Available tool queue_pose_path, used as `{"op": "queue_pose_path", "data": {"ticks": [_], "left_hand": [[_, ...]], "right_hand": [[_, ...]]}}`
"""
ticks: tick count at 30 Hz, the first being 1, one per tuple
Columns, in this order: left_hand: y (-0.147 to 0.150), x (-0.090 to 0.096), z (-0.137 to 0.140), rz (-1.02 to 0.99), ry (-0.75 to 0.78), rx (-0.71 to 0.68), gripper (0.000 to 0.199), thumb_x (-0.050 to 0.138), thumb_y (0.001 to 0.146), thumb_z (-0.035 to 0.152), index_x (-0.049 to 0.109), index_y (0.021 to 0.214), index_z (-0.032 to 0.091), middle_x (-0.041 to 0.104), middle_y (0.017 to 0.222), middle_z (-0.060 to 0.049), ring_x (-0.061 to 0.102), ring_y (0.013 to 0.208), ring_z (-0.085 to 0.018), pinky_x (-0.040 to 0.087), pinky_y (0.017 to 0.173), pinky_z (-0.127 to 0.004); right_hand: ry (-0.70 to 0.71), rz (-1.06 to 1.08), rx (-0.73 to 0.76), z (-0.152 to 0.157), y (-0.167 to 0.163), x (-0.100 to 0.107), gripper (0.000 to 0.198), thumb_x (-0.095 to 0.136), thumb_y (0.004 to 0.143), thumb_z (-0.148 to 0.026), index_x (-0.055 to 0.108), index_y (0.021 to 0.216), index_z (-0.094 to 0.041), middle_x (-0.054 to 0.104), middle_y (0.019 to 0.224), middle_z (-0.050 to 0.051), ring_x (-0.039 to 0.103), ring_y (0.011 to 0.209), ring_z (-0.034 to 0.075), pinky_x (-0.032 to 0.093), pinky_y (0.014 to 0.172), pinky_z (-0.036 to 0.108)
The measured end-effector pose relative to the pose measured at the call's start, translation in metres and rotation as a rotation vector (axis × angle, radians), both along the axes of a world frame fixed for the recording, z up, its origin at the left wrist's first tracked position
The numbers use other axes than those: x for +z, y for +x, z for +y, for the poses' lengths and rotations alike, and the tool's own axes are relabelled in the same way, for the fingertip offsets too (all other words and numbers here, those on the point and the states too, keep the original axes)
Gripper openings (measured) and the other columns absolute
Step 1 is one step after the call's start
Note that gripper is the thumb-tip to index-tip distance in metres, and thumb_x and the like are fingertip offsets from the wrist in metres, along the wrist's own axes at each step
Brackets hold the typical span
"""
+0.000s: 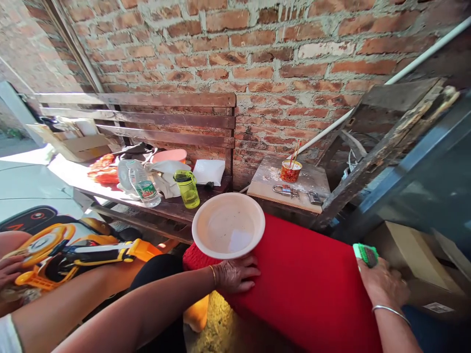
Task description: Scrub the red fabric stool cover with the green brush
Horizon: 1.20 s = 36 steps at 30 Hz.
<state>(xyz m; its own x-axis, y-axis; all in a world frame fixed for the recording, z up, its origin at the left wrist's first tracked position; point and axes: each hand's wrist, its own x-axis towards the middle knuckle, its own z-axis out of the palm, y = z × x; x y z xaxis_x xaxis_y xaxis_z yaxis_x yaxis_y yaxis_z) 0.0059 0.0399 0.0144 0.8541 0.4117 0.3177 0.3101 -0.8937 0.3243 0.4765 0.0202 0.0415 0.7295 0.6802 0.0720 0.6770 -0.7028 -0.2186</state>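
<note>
My left hand [238, 274] lies flat with fingers spread on a red cloth-covered surface [301, 274], just below a white basin [196, 230]. The basin seems to hold some clear water with small specks in it. At the far right end of the red cloth, my right hand [384, 284] is closed around a green scrubber [368, 255], a light green piece with a darker, rough patch. Its fingertips are partly hidden.
A bench [172, 196] along the brick wall carries a green bottle [187, 189], a clear plastic bottle [147, 192] and a box [83, 147]. A small board [270, 171] holds a red tub [290, 171] and padlocks. Cardboard boxes [419, 250] stand right. Another person's hand [9, 274] is beside a yellow toy [47, 245].
</note>
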Motion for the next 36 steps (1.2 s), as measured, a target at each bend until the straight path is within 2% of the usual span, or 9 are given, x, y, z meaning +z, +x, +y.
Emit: {"op": "queue_pose_path", "data": {"ticks": [3,5,10,13,16,19,23,29,36], "left_hand": [[0.0,0.001,0.001,-0.015,0.004,-0.011,0.03,0.06,0.097,0.037,0.065,0.121,0.019,0.062,0.122,-0.013,0.061,0.113,-0.027,0.052,0.104,-0.041],[0.0,0.0,0.001,-0.018,0.011,-0.017,0.03,0.058,0.098,0.038,0.064,0.121,0.02,0.062,0.121,-0.013,0.06,0.113,-0.027,0.052,0.103,-0.042],[-0.002,-0.006,0.004,-0.021,0.04,-0.006,0.031,0.06,0.096,0.037,0.064,0.122,0.021,0.062,0.121,-0.013,0.06,0.113,-0.027,0.052,0.102,-0.042],[-0.003,-0.008,0.005,-0.004,0.04,-0.001,0.032,0.06,0.096,0.037,0.064,0.123,0.022,0.062,0.122,-0.012,0.06,0.113,-0.027,0.052,0.102,-0.042],[-0.003,-0.008,0.005,-0.009,0.028,-0.008,0.031,0.058,0.097,0.038,0.064,0.123,0.021,0.061,0.122,-0.012,0.059,0.114,-0.027,0.051,0.104,-0.042],[-0.002,-0.006,0.004,-0.006,0.01,0.002,0.03,0.057,0.098,0.037,0.065,0.123,0.022,0.061,0.122,-0.011,0.06,0.113,-0.026,0.051,0.104,-0.042],[0.0,-0.003,0.003,-0.012,-0.004,0.007,0.029,0.056,0.098,0.035,0.066,0.122,0.022,0.061,0.122,-0.011,0.06,0.111,-0.025,0.051,0.103,-0.041],[0.001,-0.003,0.003,-0.039,-0.001,0.006,0.028,0.058,0.097,0.034,0.066,0.12,0.022,0.062,0.12,-0.01,0.06,0.111,-0.025,0.051,0.103,-0.041],[0.0,-0.004,0.003,-0.003,-0.003,0.016,0.027,0.057,0.098,0.034,0.065,0.121,0.024,0.061,0.122,-0.01,0.059,0.113,-0.025,0.051,0.103,-0.041]], "right_hand": [[0.082,-0.01,-0.091,-0.019,0.025,-0.005,0.075,0.037,0.095,-0.063,0.059,0.138,-0.005,0.062,0.114,0.04,0.063,0.106,0.049,0.047,0.076,0.057],[0.118,-0.004,-0.039,-0.022,0.012,-0.006,0.075,0.038,0.095,-0.063,0.06,0.136,-0.005,0.064,0.111,0.038,0.065,0.102,0.048,0.048,0.076,0.055],[0.166,0.095,0.412,-0.009,-0.115,-0.005,0.055,0.046,0.096,-0.048,0.057,0.135,-0.011,0.068,0.119,0.02,0.065,0.105,0.032,0.05,0.087,0.04],[0.094,0.012,0.678,-0.008,-0.193,-0.007,0.045,0.052,0.098,-0.044,0.059,0.135,-0.019,0.068,0.121,0.015,0.065,0.106,0.03,0.048,0.091,0.039],[0.06,-0.068,0.735,-0.015,-0.219,-0.008,0.043,0.053,0.1,-0.043,0.059,0.136,-0.02,0.067,0.124,0.015,0.064,0.111,0.031,0.046,0.096,0.04],[0.022,-0.119,0.623,-0.021,-0.189,-0.007,0.044,0.053,0.101,-0.041,0.058,0.138,-0.017,0.068,0.119,0.016,0.065,0.109,0.031,0.047,0.094,0.039],[-0.043,-0.196,0.389,-0.035,-0.115,0.0,0.048,0.05,0.102,-0.042,0.057,0.137,-0.009,0.069,0.112,0.02,0.067,0.103,0.032,0.048,0.09,0.04],[-0.11,-0.21,0.068,-0.08,-0.028,0.008,0.057,0.041,0.102,-0.052,0.058,0.134,-0.007,0.068,0.106,0.024,0.069,0.096,0.038,0.051,0.081,0.045],[-0.091,-0.061,-0.163,-0.12,0.019,0.006,0.069,0.035,0.099,-0.064,0.058,0.136,-0.01,0.066,0.114,0.03,0.068,0.103,0.043,0.052,0.081,0.05]]}}
